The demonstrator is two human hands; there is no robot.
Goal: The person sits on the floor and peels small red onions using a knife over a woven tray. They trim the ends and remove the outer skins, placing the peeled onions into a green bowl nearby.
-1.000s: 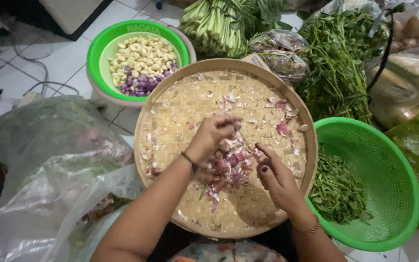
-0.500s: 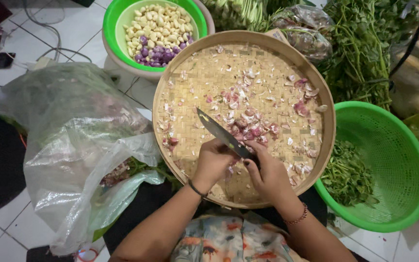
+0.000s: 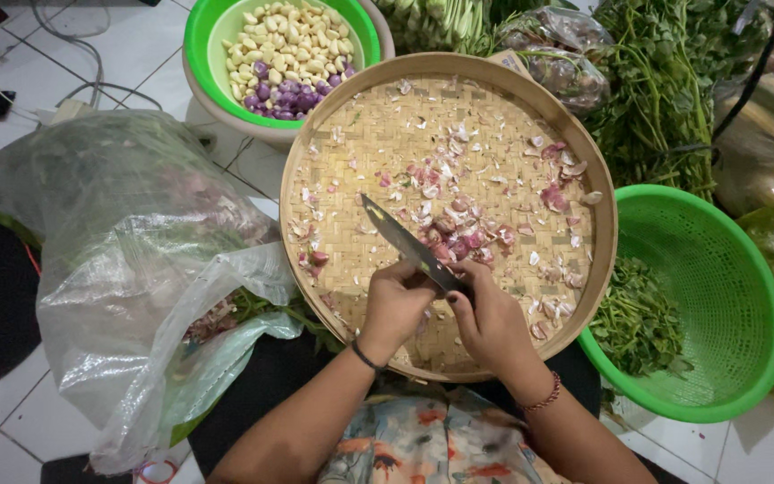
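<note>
Here, low on the tiled floor (image 3: 11,421), a person works over a round woven tray (image 3: 333,161) resting across the lap. Both hands meet at the tray's near edge. The right hand (image 3: 493,324) is closed around the handle of a knife (image 3: 405,244), blade pointing up and away toward the tray's far left rim. The left hand (image 3: 396,303) is curled shut beside it, fingers pinched against the blade's base; whatever small piece it grips is hidden, cannot tell what. The two hands touch.

Loose pink shallot pieces (image 3: 463,235) and pale skins lie scattered over the tray, thickest near its middle, just beyond the knife.

Past the tray's far left rim: a green bowl (image 3: 203,36) holding peeled garlic cloves (image 3: 293,40) with purple shallots (image 3: 284,91) at its near side. At the tray's right edge, touching it, a green plastic colander (image 3: 727,296) with leafy greens (image 3: 638,318) inside on its left. Bundles of long-stemmed herbs (image 3: 665,99) lie beyond the colander. To the left of the tray, a large clear plastic bag (image 3: 127,251), crumpled, with some vegetable matter inside.
</note>
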